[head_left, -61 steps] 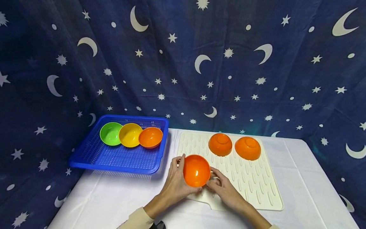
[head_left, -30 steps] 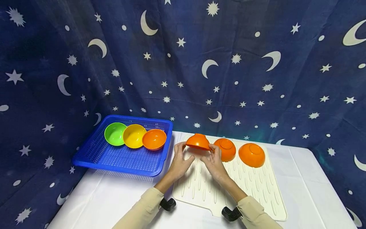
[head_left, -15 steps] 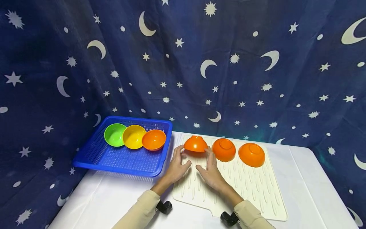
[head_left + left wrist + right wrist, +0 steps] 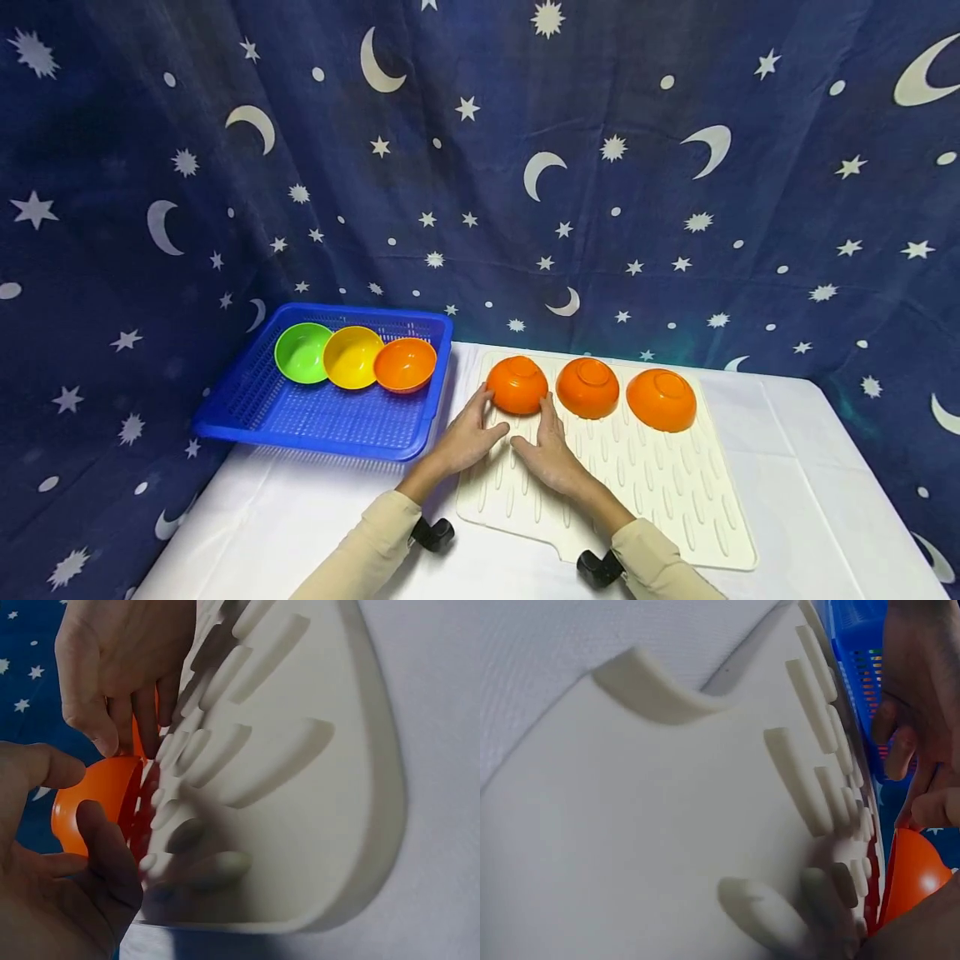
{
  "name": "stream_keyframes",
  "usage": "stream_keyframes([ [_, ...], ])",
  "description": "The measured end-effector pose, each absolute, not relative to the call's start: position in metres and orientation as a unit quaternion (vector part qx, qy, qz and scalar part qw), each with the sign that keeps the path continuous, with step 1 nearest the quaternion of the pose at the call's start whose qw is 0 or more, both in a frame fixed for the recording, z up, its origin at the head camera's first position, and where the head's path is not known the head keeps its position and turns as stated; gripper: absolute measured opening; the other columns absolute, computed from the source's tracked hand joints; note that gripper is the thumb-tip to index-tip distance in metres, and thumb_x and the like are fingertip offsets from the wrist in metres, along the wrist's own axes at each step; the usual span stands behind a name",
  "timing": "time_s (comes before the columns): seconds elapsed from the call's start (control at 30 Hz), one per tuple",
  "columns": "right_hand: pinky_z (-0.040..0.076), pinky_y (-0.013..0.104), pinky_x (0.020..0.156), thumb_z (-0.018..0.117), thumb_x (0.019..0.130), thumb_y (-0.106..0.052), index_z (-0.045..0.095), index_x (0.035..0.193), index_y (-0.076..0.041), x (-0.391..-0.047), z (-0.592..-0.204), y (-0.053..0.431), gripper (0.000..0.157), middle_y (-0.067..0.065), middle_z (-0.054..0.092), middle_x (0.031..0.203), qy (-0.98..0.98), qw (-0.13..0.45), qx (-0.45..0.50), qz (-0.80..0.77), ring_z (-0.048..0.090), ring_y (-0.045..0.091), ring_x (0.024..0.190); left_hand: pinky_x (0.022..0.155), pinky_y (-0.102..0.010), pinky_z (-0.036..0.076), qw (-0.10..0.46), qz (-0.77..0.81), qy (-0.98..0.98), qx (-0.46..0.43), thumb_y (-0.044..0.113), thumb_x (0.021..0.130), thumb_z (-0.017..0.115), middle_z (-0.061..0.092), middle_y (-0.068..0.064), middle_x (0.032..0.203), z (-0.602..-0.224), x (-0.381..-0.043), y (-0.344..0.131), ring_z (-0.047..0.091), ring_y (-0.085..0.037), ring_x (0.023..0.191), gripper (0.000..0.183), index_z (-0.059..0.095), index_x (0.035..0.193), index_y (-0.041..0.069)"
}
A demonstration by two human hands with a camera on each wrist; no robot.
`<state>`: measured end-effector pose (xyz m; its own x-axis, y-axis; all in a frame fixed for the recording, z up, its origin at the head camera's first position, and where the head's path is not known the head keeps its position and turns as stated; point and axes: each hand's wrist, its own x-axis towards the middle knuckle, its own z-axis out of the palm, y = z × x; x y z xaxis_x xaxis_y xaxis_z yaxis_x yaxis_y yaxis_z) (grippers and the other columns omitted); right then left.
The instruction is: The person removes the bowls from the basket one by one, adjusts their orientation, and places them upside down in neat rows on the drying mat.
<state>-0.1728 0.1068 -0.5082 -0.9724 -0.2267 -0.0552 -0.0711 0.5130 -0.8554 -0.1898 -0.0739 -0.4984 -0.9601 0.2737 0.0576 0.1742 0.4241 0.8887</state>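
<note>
An orange bowl [image 4: 517, 385] stands upside down at the back left of the cream draining mat [image 4: 525, 508]. On its left side is my left hand [image 4: 467, 437], fingertips right at the bowl and thumb held apart. My right hand [image 4: 553, 458] mirrors it on the other side, index finger extended along the bowl's edge. In the left wrist view, the same bowl [image 4: 101, 796] lies rim down over the mat's ridges, between the hands. Two more overturned orange bowls, a middle one [image 4: 588, 388] and a right one [image 4: 662, 400], continue the row.
A blue plastic basket [image 4: 315, 442] on the left holds a green bowl [image 4: 302, 354], a yellow bowl [image 4: 352, 358] and an orange bowl [image 4: 405, 365], all facing up. White cloth [image 4: 795, 475] covers the table. Behind hangs a dark blue curtain [image 4: 480, 183] with moons and stars.
The orange bowl, first held with its inside facing me, was turned over, carried back and lowered onto the mat beside the other two. Both hands have loosened around it.
</note>
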Motion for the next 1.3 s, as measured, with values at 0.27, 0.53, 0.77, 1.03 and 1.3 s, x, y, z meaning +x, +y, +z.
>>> stream_keyframes([
  [0.27, 0.014, 0.066, 0.114, 0.063, 0.091, -0.030, 0.015, 0.155, 0.015, -0.174, -0.515, 0.104, 0.091, 0.027, 0.002, 0.165, 0.895, 0.054, -0.108, -0.430, 0.009, 0.043, 0.147, 0.119, -0.049, 0.016, 0.075, 0.538, 0.830, 0.128, 0.014, 0.095, 0.064, 0.011, -0.033, 0.162, -0.508, -0.194, -0.074, 0.014, -0.041, 0.150, 0.072, 0.029, 0.149, -0.019],
  [0.53, 0.025, 0.062, 0.111, 0.062, 0.089, -0.025, 0.022, 0.154, 0.014, -0.181, -0.512, 0.099, 0.086, 0.029, 0.024, 0.155, 0.916, 0.024, -0.084, -0.392, 0.021, 0.043, 0.142, 0.119, -0.049, 0.016, 0.084, 0.494, 0.855, 0.134, 0.018, 0.094, 0.064, 0.011, -0.033, 0.162, -0.508, -0.200, -0.073, 0.017, -0.041, 0.150, 0.077, 0.026, 0.149, -0.020],
  [0.77, 0.030, 0.059, 0.107, 0.064, 0.089, -0.031, 0.023, 0.153, 0.015, -0.185, -0.505, 0.099, 0.089, 0.029, 0.031, 0.149, 0.935, 0.032, -0.079, -0.345, 0.025, 0.042, 0.139, 0.119, -0.049, 0.017, 0.093, 0.495, 0.851, 0.147, 0.018, 0.093, 0.064, 0.006, -0.031, 0.164, -0.506, -0.202, -0.071, 0.017, -0.040, 0.149, 0.080, 0.023, 0.151, -0.018],
  [1.03, 0.031, 0.060, 0.106, 0.064, 0.090, -0.032, 0.022, 0.152, 0.017, -0.187, -0.504, 0.104, 0.090, 0.031, 0.031, 0.149, 0.935, 0.037, -0.080, -0.343, 0.027, 0.043, 0.137, 0.119, -0.048, 0.020, 0.087, 0.492, 0.856, 0.132, 0.022, 0.092, 0.065, 0.014, -0.026, 0.164, -0.510, -0.202, -0.069, 0.022, -0.037, 0.149, 0.080, 0.028, 0.153, -0.014],
  [1.3, 0.027, 0.061, 0.110, 0.064, 0.091, -0.032, 0.021, 0.153, 0.016, -0.185, -0.500, 0.104, 0.089, 0.031, 0.030, 0.151, 0.929, 0.066, -0.083, -0.355, 0.024, 0.043, 0.140, 0.045, -0.026, 0.045, 0.097, 0.549, 0.824, 0.102, 0.017, 0.094, 0.065, 0.052, -0.031, 0.139, -0.512, -0.198, -0.069, 0.052, -0.016, 0.042, 0.079, 0.022, 0.157, -0.003],
])
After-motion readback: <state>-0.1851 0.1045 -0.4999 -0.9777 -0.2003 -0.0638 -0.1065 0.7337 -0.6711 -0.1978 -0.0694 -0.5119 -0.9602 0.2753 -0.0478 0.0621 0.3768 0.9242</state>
